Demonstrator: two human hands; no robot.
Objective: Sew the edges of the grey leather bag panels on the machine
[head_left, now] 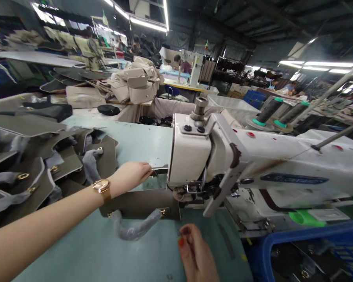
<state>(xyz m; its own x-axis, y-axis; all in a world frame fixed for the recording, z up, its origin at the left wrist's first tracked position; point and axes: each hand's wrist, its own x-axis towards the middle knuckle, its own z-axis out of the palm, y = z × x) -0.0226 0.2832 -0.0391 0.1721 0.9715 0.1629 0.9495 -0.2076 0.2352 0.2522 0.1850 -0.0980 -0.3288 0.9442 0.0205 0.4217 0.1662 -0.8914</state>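
Bag panel [144,200] running left-right, handle [132,232] nearside, left hand [132,174] pinching dark strip [161,171], right hand [198,252] pinched together

Industrial sewing machine [191,152], centre right.
Left hand [137,172] at frame centre, right hand [195,250] bottom centre, handled grey-brown panel [138,201] between.

Glaring tube lights [148,24], dim roof [238,19], blurry stretched edges

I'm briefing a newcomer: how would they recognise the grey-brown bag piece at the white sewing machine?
Find the big white sewing machine with a blue nameplate. On the pale green worktable, by the machine's left end, lies a grey-brown bag piece with a curved handle wrapped in greyish film. Similar pieces are heaped farther left; this one alone lies at the machine head.
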